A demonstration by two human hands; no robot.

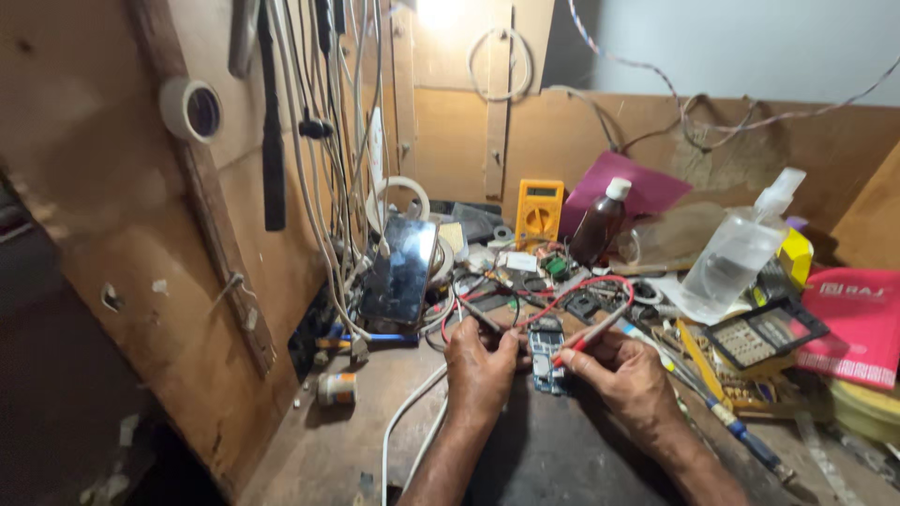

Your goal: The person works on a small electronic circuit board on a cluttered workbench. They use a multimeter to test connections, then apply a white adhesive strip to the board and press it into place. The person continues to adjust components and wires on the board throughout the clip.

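Circuit board [547, 356] mid-workbench [356, 440], left hand [480, 370] pinching black probe [480, 315], right hand [626, 375] pinching red probe [591, 335] (tip on board), yellow multimeter [539, 214] at back edge.

The left hand [480, 367] hides the black probe's [483, 317] grip and the circuit board's [546, 356] edge at nine o'clock. At three o'clock, the red booklet [858, 323] is cut off. Desk [337, 450] clutter at twelve o'clock is too small to tell.
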